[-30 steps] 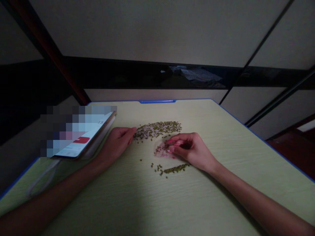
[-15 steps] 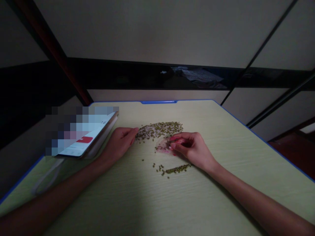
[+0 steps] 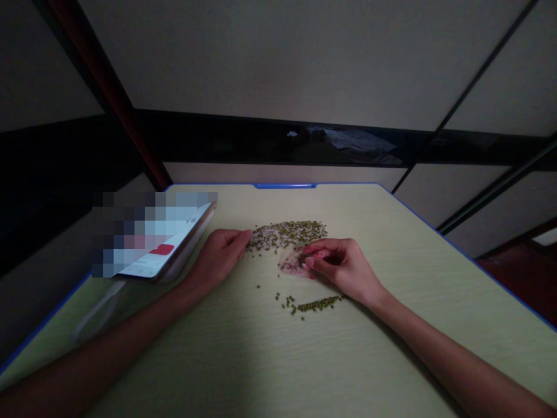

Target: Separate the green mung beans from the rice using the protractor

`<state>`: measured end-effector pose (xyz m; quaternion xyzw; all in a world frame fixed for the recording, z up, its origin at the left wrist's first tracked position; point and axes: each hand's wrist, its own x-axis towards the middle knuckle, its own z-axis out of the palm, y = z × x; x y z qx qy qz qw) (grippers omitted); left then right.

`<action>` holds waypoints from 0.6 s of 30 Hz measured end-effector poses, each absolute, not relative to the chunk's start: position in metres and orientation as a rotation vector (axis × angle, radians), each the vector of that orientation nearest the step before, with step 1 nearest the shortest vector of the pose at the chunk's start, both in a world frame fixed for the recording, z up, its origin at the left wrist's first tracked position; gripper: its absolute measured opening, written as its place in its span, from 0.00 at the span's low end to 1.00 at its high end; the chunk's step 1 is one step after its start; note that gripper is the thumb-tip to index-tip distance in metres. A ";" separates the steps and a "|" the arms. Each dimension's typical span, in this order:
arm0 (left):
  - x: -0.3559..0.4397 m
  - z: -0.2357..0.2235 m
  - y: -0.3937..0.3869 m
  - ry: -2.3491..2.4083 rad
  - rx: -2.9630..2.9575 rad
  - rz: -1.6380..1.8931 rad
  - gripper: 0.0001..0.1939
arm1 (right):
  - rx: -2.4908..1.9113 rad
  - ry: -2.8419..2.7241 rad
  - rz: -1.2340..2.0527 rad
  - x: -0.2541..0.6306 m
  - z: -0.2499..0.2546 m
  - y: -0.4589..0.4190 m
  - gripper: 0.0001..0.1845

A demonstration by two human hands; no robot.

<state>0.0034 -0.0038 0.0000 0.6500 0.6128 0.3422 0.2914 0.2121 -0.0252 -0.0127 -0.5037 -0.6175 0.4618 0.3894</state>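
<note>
My right hand [image 3: 350,270] is closed in a pinch on a small clear plastic bag [image 3: 290,264] with pink and red print. Dark specks, apparently beans, show in or under the bag. Behind it lies a wide patch of small green beans [image 3: 304,232], with whitish matter showing among them. At the left end of that patch, my left hand [image 3: 224,252] has its fingers pressed together; what they pinch, if anything, is hidden. Nearer to me lies a narrow row of green beans [image 3: 319,303], with several loose ones at its left end.
The light wooden table [image 3: 195,360] has a blue rim and a blue handle [image 3: 285,186] at its far edge. Left of my left hand, a phone [image 3: 148,264] leans with its screen lit, and a white strap or cable [image 3: 96,307] hangs from it. Cabinet panels stand behind.
The whole view has shifted slightly, so everything appears a little further right and lower. Both hands keep nearly the same places on the table, and the bag's visible part looks slightly more bunched.
</note>
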 end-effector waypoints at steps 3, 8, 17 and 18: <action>0.004 0.000 -0.004 1.635 1.727 0.911 0.21 | -1.284 -1.612 1.163 0.217 -0.011 -0.027 0.12; 0.003 0.000 -0.004 1.632 1.722 0.899 0.21 | -1.227 -1.687 1.198 0.217 -0.012 -0.031 0.11; 0.003 0.000 -0.004 1.643 1.716 0.911 0.20 | -1.264 -1.643 1.158 0.213 -0.013 -0.029 0.10; 0.003 0.000 -0.004 1.644 1.719 0.910 0.20 | -1.265 -1.639 1.157 0.213 -0.013 -0.029 0.10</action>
